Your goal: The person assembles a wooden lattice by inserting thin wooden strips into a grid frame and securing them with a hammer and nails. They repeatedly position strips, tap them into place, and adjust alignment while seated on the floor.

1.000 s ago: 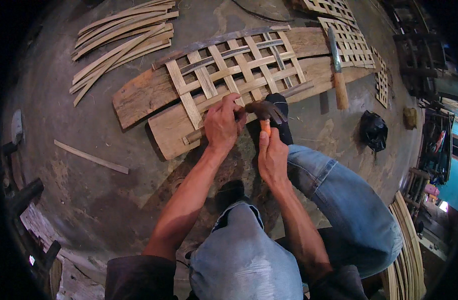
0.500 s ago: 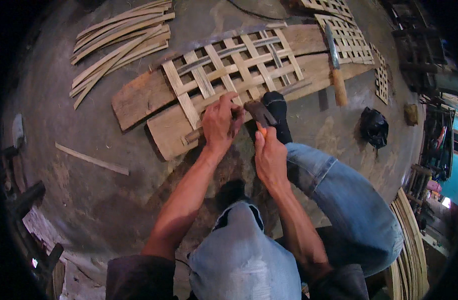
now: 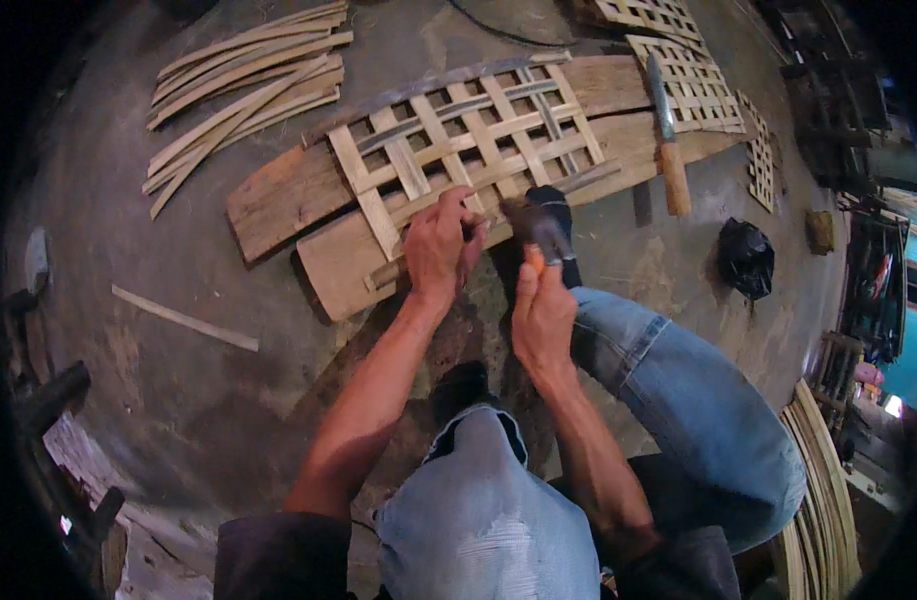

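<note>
The right hand [image 3: 544, 312] grips a claw hammer [image 3: 536, 240]; the left hand [image 3: 438, 250] bunches its fingers by the near edge of a woven slat lattice [image 3: 407, 164], any grasp hidden; the lattice spans two wooden boards [image 3: 330, 268]; hammering seems underway; another blow would need clear fingertips.

the hammer [image 3: 538, 236] — now blurred — has shifted away from the left hand [image 3: 438, 248].

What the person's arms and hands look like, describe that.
The left sleeve and right sleeve are dark and short, leaving the forearms bare. The left hand and right hand wear no gloves; no watch shows.
</note>
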The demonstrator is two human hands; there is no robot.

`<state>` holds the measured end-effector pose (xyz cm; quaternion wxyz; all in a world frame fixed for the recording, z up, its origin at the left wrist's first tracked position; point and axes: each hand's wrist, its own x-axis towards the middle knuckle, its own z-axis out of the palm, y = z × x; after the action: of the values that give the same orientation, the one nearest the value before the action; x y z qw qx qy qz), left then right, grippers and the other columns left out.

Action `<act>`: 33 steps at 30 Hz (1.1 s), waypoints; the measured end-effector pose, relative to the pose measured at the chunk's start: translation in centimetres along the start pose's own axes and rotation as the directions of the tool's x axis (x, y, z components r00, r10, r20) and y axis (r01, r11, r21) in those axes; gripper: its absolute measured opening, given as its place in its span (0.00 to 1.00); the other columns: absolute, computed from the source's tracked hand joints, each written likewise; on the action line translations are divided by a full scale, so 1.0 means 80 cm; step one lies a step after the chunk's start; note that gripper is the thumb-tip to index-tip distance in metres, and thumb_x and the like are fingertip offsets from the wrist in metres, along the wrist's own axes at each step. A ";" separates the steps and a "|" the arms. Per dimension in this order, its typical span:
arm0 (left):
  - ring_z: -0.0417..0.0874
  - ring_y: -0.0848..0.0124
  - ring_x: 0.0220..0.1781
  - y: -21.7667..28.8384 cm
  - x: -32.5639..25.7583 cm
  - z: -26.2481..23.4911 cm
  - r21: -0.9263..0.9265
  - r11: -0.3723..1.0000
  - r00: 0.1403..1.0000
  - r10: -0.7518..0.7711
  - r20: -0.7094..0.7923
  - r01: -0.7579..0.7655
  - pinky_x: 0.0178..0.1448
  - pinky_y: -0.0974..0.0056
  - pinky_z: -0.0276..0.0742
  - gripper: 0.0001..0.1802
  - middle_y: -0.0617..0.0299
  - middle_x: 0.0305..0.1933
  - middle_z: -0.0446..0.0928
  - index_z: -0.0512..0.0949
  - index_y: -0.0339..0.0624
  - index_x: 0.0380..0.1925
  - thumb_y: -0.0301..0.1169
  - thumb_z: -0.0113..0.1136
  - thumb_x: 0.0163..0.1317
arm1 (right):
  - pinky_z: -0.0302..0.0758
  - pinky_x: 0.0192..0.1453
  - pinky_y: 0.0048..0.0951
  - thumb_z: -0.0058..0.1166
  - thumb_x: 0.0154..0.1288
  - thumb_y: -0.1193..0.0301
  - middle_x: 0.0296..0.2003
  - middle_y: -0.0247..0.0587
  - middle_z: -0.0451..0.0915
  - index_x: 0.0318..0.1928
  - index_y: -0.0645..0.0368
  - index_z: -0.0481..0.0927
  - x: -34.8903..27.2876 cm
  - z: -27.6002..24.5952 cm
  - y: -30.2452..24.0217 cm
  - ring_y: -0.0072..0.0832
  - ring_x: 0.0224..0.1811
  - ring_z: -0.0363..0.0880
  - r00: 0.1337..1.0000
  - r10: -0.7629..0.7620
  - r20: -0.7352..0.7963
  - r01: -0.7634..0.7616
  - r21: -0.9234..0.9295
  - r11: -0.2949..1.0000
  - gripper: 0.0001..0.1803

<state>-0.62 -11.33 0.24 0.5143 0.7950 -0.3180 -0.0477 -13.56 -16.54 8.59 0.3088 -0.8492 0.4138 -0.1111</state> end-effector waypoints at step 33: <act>0.80 0.59 0.47 -0.008 -0.011 -0.056 0.233 0.960 0.981 0.120 0.154 -0.154 0.50 0.57 0.78 0.12 0.64 0.42 0.80 0.83 0.48 0.37 0.36 0.72 0.54 | 0.72 0.38 0.60 0.46 0.77 0.66 0.32 0.68 0.80 0.49 0.64 0.68 -0.007 -0.013 -0.002 0.66 0.38 0.79 0.977 -0.210 0.038 0.211 -0.035 0.977 0.12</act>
<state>0.79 -7.15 1.58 0.3916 0.8230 -0.4107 -0.0276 -14.25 -16.47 9.56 0.2860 -0.8958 0.3183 -0.1204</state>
